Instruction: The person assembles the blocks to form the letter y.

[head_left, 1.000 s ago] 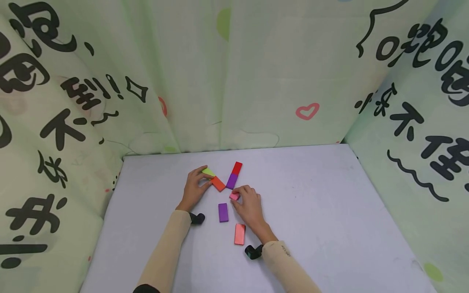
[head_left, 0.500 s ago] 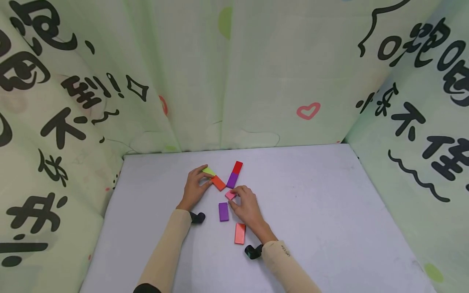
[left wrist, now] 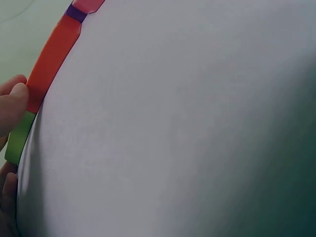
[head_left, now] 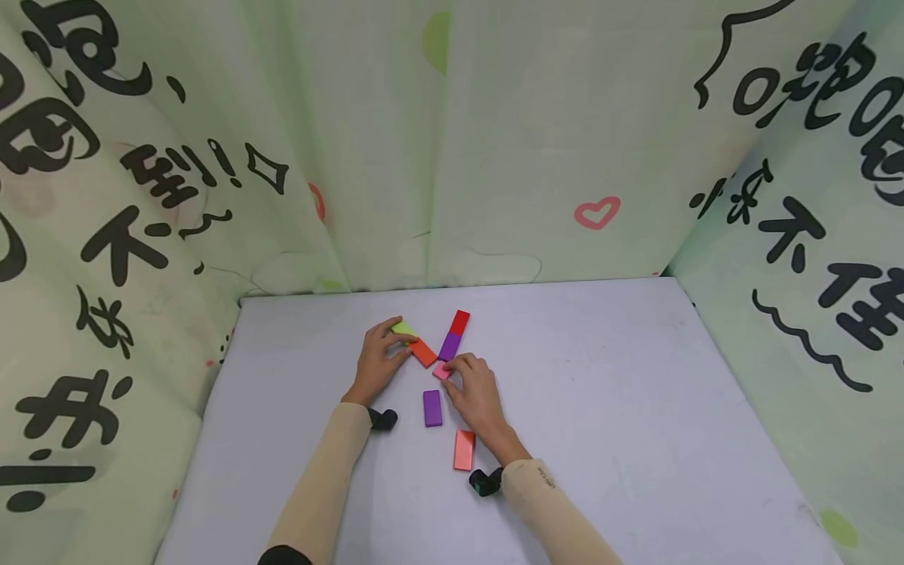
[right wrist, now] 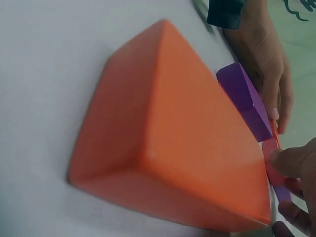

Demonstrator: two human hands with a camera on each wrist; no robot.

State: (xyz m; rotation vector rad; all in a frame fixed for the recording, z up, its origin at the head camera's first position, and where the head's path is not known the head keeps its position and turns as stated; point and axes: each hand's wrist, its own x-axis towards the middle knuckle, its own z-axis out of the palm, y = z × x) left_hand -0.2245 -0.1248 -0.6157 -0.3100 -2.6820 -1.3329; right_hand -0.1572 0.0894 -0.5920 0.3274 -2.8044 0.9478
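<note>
My left hand [head_left: 376, 362] holds a lime-green block [head_left: 402, 328] and an orange block [head_left: 424, 353] where they meet end to end. In the left wrist view the thumb lies on the orange block's side by the joint, with a fingertip at the green block's far end. My right hand [head_left: 476, 392] pinches a small pink block [head_left: 441, 369] between thumb and fingers, right at the orange block's inner end. Close beyond it, a purple block [head_left: 449, 346] lies in line with a red block [head_left: 460, 322], slanting away to the right.
Nearer me, a second purple block [head_left: 432, 408] and a salmon-coloured block [head_left: 464, 450] lie on the white table [head_left: 607, 408]. The salmon one looms large in the right wrist view. Behind the table hangs a pale green printed curtain [head_left: 508, 141].
My right hand has slid the pink block a little leftward and away from me, up against the orange and purple blocks' ends. My left hand keeps its place.
</note>
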